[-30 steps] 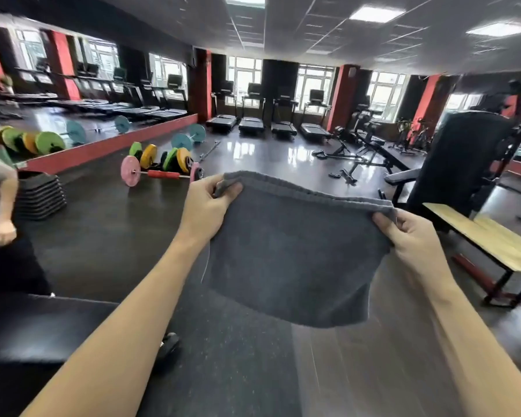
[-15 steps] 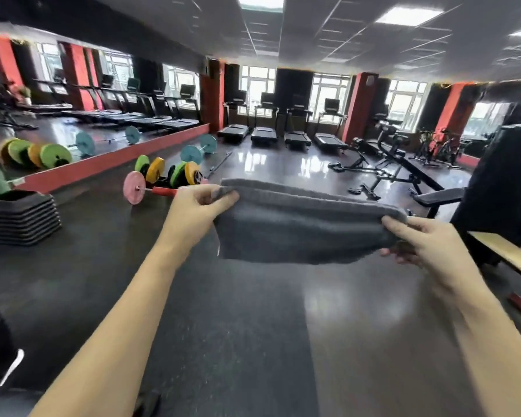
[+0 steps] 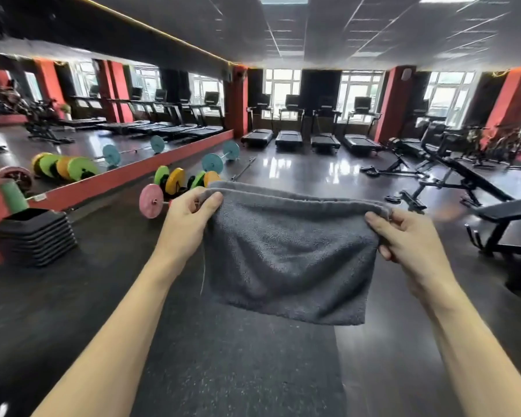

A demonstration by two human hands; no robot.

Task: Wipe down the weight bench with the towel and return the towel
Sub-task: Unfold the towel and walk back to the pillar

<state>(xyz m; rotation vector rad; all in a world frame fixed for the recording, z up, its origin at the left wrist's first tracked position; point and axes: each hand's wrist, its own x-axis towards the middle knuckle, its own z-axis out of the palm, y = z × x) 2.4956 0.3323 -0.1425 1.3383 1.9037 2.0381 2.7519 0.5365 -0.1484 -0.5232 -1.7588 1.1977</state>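
Grey terry towel [image 3: 289, 260] hangs mid-frame, doubled over, its top edge pinched by the left hand [image 3: 190, 215] and right hand [image 3: 403, 236], apparently being folded for its return, which next calls for another fold or a carry-off, and it drapes lower than half a second ago.

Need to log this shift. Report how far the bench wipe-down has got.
Done: whether the bench was wiped can't be told. In hand: the towel hangs in the air, doubled over, pinched at its top corners by the left hand and right hand. Left: returning the towel.
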